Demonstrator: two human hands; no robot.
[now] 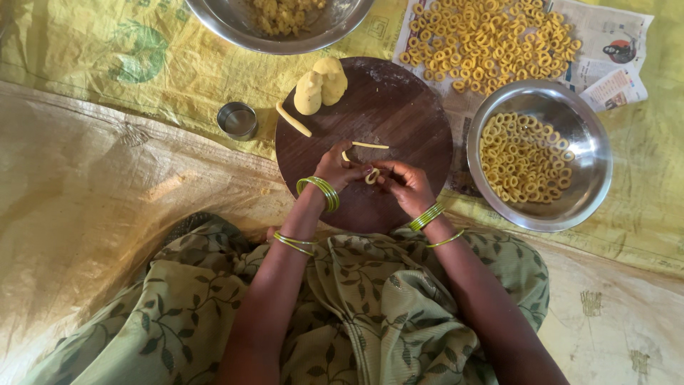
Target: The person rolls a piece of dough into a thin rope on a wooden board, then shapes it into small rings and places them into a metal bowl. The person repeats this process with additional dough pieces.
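Over a round dark wooden board (399, 107), my left hand (338, 167) and my right hand (403, 181) meet fingertip to fingertip, both pinching a small yellow dough ring (372, 175). A thin dough strand (369, 145) lies on the board just above my fingers. A thicker dough roll (293, 119) rests at the board's left edge, and two dough lumps (320, 85) stand at its far side. Green bangles circle both wrists.
A steel bowl (588, 135) at the right holds several dough rings. More rings lie spread on newspaper (605, 43) at the back right. A large steel bowl (235, 25) with dough sits at the top, a small steel cup (237, 120) left of the board. Yellow sheeting covers the floor.
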